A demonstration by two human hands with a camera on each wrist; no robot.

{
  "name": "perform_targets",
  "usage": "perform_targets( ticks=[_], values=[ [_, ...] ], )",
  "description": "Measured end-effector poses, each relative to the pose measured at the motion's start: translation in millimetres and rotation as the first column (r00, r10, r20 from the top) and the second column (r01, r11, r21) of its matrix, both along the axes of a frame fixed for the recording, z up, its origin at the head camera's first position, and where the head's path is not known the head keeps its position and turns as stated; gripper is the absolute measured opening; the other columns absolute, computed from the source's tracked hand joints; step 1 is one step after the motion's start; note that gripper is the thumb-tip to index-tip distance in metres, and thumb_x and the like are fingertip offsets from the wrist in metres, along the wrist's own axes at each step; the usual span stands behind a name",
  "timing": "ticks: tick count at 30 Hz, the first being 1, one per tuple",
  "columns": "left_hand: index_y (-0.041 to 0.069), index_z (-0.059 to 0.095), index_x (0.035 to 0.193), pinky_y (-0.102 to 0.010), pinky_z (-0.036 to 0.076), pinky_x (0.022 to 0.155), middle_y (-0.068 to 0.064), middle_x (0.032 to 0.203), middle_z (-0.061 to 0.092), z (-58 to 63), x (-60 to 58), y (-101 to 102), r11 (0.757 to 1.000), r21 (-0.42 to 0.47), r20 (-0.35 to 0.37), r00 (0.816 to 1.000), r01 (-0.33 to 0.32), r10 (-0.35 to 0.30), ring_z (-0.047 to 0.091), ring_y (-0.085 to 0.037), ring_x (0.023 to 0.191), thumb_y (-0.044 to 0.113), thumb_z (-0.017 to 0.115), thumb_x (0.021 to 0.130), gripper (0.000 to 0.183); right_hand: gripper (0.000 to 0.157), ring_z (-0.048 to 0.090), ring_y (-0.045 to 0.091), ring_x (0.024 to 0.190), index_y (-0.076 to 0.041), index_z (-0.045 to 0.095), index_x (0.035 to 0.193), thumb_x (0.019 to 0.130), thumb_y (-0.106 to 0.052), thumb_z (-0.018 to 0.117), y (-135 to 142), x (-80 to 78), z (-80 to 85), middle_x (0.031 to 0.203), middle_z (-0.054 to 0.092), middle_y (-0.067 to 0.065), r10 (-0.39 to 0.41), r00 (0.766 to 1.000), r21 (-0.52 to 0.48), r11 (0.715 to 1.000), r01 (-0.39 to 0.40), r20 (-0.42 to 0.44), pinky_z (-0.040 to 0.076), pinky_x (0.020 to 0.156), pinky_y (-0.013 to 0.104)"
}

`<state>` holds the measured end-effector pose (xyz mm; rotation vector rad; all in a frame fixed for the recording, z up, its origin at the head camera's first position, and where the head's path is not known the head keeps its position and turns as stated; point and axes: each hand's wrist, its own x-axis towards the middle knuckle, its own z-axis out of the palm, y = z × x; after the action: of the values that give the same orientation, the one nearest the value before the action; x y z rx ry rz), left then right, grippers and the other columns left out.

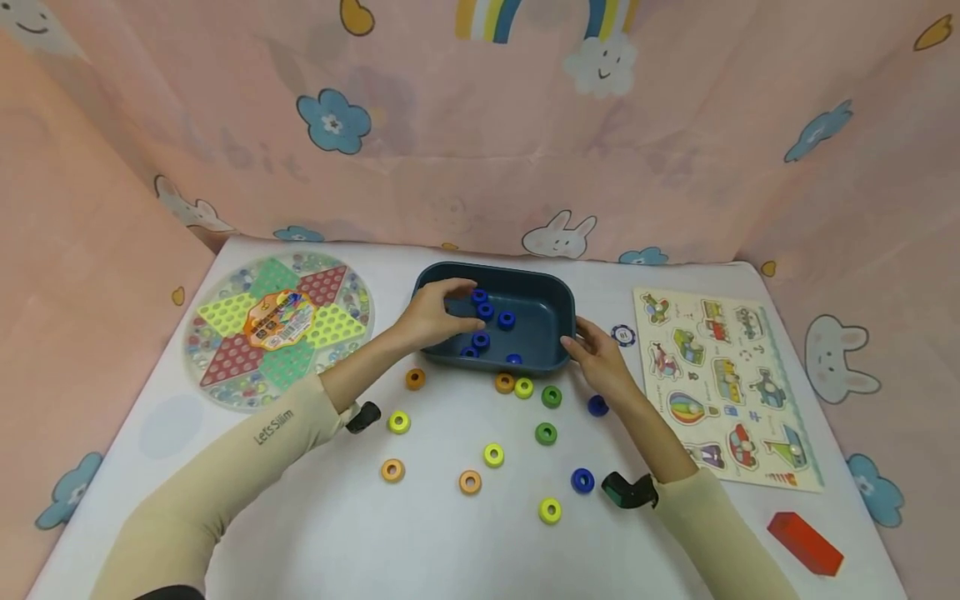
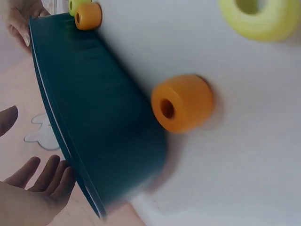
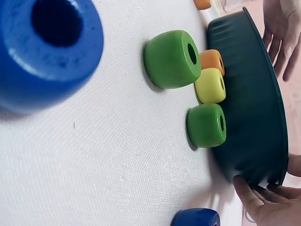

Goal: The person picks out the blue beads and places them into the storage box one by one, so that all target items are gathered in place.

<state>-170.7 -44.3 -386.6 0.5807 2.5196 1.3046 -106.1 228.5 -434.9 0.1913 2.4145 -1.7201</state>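
Note:
A dark teal plastic tray [image 1: 536, 321] stands at the back middle of the table, with several blue beads [image 1: 506, 320] lying in it. Over the tray's left part is my left hand [image 1: 433, 318], its thumb and fingers spread apart with nothing between them; the blue beads lie just past the fingertips. My right hand [image 1: 606, 367] grips the right end of the tray, the thumb at the rim and the fingers on the outer wall [image 3: 249, 127]. Close to the tray's near wall sit an orange bead [image 2: 183, 103], a yellow bead [image 3: 210, 86] and a green bead [image 3: 207, 125].
More orange, yellow, green and blue beads [image 1: 582, 481] are scattered in front of the tray. A round Chinese checkers board [image 1: 225, 367] lies at left. At right are a picture puzzle board [image 1: 720, 387], a poker chip [image 1: 623, 336] and a red block [image 1: 806, 543].

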Motion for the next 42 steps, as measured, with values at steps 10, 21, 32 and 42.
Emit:
perform_targets(
  ticks=[10,21,32,42],
  values=[
    [-0.004,0.039,0.136,-0.039,0.041,0.095,-0.020,0.134,0.044,-10.3,2.6,-38.4,0.930,-0.053,0.094,0.926,-0.363,0.367,0.046,-0.032,0.119,0.001,0.061,0.084,0.057,0.055,0.039,0.031,0.126,-0.003,0.032,0.142,0.095,-0.024,0.053,9.0,-2.0,1.4,0.143,0.034,0.016,0.090,0.996,0.006,0.996,-0.090,-0.003,0.039,0.098,0.040],
    [-0.005,0.046,0.130,-0.029,0.047,0.088,-0.020,0.122,0.052,-24.4,-0.7,-55.8,0.879,0.115,0.478,0.802,-0.462,0.359,0.053,-0.025,0.108,0.001,0.059,0.089,0.044,0.047,0.051,0.025,0.116,-0.004,0.047,0.133,0.091,-0.017,0.061,58.4,41.9,-10.0,0.131,0.050,0.014,0.148,0.987,-0.050,0.987,-0.151,-0.066,0.043,0.087,0.016],
    [-0.005,0.045,0.131,-0.027,0.048,0.086,-0.021,0.122,0.052,-23.5,-1.1,-58.6,0.875,0.159,0.503,0.800,-0.457,0.327,0.054,-0.027,0.107,0.001,0.060,0.088,0.045,0.048,0.061,0.020,0.082,-0.008,0.061,0.117,0.074,-0.019,0.079,56.5,74.5,-25.6,0.106,0.063,0.007,0.163,0.984,0.220,0.965,-0.145,-0.068,0.050,0.070,0.024],
    [-0.004,0.046,0.130,-0.028,0.047,0.088,-0.021,0.122,0.052,-24.6,0.5,-58.1,0.872,0.161,0.515,0.793,-0.462,0.325,0.054,-0.025,0.106,0.004,0.061,0.088,0.045,0.043,0.061,0.022,0.081,-0.010,0.065,0.110,0.073,-0.026,0.079,57.7,71.9,-29.4,0.097,0.064,0.008,0.113,0.992,0.147,0.984,-0.104,-0.058,0.050,0.067,0.025]
  ],
)
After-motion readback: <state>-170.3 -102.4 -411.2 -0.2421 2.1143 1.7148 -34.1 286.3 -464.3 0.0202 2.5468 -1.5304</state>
